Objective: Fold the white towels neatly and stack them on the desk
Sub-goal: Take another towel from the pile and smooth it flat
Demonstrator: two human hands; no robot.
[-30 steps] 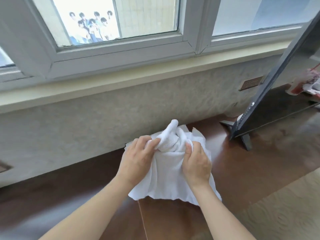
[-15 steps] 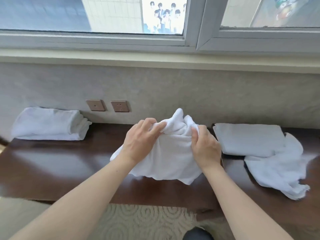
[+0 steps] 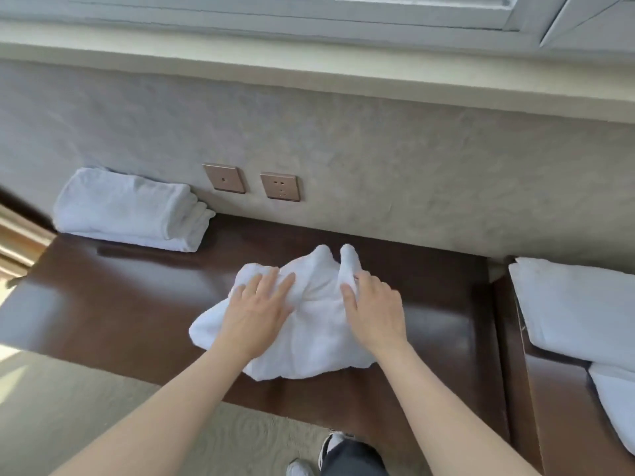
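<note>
A crumpled white towel (image 3: pixel 309 324) lies on the dark brown desk (image 3: pixel 113 304), near its middle. My left hand (image 3: pixel 257 314) rests flat on the towel's left side with straight, spread fingers. My right hand (image 3: pixel 376 314) grips a raised fold at the towel's right side, thumb and fingers curled round the cloth. A folded white towel stack (image 3: pixel 130 211) sits at the desk's back left against the wall. Another folded white towel (image 3: pixel 577 310) lies on the desk section to the right.
Two bronze wall plates (image 3: pixel 251 182) sit on the grey wall above the desk's back edge. A loose white towel (image 3: pixel 615 400) hangs at the far right edge. Beige carpet (image 3: pixel 103 407) and my shoes (image 3: pixel 330 451) show below the desk's front edge.
The towel has come down from a lifted bunch onto the desk. My left hand has let go and flattened on it. The view has swung left and tilted down.
</note>
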